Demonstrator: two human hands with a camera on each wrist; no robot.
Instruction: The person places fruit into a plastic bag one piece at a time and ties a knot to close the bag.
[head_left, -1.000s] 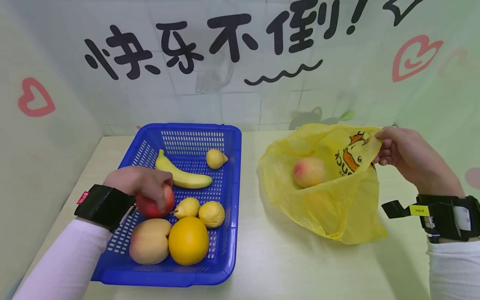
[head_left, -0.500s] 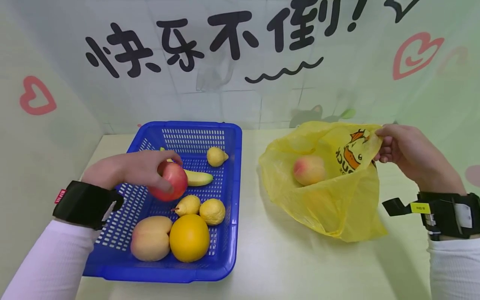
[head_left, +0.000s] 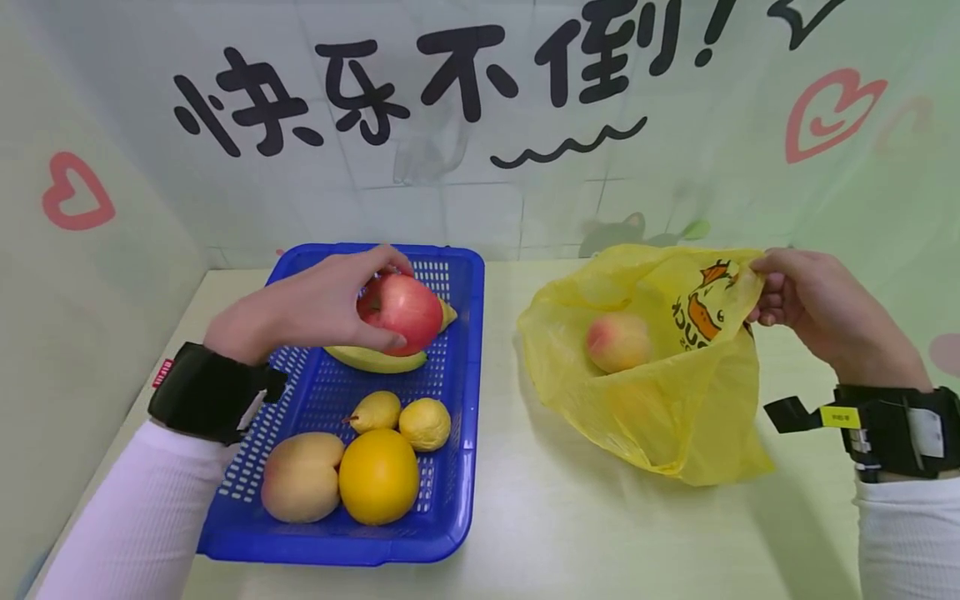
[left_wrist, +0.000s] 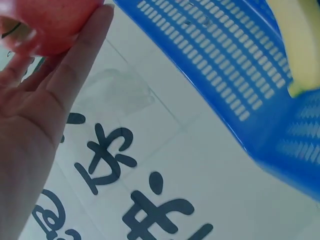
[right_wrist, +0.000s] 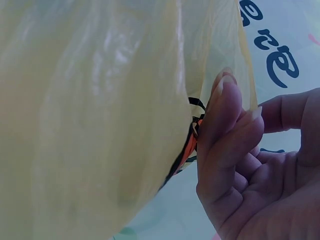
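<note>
Apple (head_left: 407, 313) in left hand (head_left: 327, 302)

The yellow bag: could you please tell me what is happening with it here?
A person's right hand pinches the edge of the yellow bag, which is open with a peach visible inside. The left hand holds a red apple above the blue basket. A banana, another peach, an orange and small yellow fruits lie in the basket.

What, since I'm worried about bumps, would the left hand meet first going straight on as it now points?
Probably the bag, with the held apple leading. The left hand looks above the basket, but height is unclear; if low, the basket's right rim would come first.
</note>
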